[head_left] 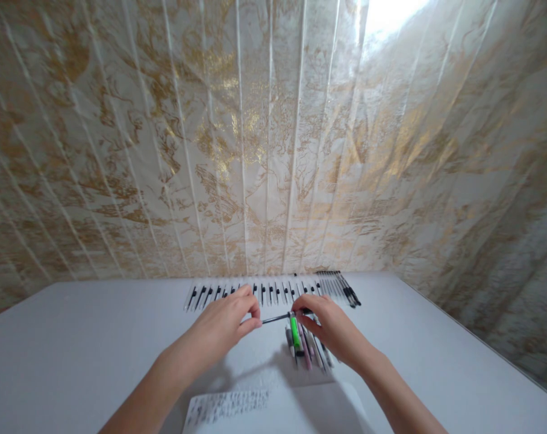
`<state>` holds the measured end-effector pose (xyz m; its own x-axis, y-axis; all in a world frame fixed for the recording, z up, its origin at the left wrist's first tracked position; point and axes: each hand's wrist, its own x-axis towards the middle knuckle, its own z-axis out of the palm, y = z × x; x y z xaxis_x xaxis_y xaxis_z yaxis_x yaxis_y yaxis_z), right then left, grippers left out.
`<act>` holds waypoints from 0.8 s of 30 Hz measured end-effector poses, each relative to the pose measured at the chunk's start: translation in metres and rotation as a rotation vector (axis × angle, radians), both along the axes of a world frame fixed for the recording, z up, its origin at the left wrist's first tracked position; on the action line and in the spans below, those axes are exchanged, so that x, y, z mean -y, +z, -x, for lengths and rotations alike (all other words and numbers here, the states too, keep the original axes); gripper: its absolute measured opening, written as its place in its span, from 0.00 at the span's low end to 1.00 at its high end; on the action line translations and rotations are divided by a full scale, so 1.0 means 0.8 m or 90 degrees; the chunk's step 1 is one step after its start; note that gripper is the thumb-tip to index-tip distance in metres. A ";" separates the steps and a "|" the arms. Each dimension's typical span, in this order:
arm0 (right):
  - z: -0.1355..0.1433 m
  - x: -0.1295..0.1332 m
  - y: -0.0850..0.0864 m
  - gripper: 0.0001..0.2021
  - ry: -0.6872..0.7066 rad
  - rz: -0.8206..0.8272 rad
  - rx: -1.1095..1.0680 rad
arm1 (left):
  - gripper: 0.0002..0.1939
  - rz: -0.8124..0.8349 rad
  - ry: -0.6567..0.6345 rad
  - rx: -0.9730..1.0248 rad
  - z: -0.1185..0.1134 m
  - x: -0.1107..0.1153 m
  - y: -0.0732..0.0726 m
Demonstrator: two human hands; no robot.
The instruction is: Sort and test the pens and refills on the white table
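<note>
A thin dark pen (276,318) spans the gap between my two hands, raised over the white table. My left hand (235,313) pinches its left end between thumb and fingertips. Around the right end, the fingers of my right hand (322,318) are closed, hiding that part. Just below the right hand lies a loose bunch of pens: a bright green highlighter (294,333), a pink pen (305,349) and several grey, white and black ones. Behind my hands runs a row of clear sleeves (270,293) with slim black pieces in them, partly covered by my left hand.
Several black-tipped pens (341,288) lie side by side at the row's right end. In front, a white sheet (237,405) carries handwriting on its left part. A gold-patterned covering (255,150) rises behind the white table (97,349).
</note>
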<state>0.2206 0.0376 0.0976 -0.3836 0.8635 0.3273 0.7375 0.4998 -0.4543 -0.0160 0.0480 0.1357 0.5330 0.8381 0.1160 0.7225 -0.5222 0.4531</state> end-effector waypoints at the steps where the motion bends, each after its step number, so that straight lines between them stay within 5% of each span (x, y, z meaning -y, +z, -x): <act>1: 0.003 0.001 -0.001 0.06 0.002 0.015 -0.015 | 0.07 0.005 -0.001 0.034 0.000 -0.002 0.000; 5: 0.013 0.004 -0.006 0.03 0.023 0.105 -0.121 | 0.14 0.029 0.047 0.253 0.005 -0.009 0.007; 10: 0.025 0.002 -0.018 0.08 0.114 0.285 -0.432 | 0.18 0.072 0.116 0.466 0.019 -0.019 0.010; 19: 0.034 0.005 -0.013 0.13 0.148 0.307 -0.601 | 0.09 0.237 -0.067 0.405 0.011 -0.010 0.003; 24: 0.035 0.009 -0.005 0.12 0.157 0.299 -0.621 | 0.10 0.160 -0.043 0.300 0.010 -0.008 0.004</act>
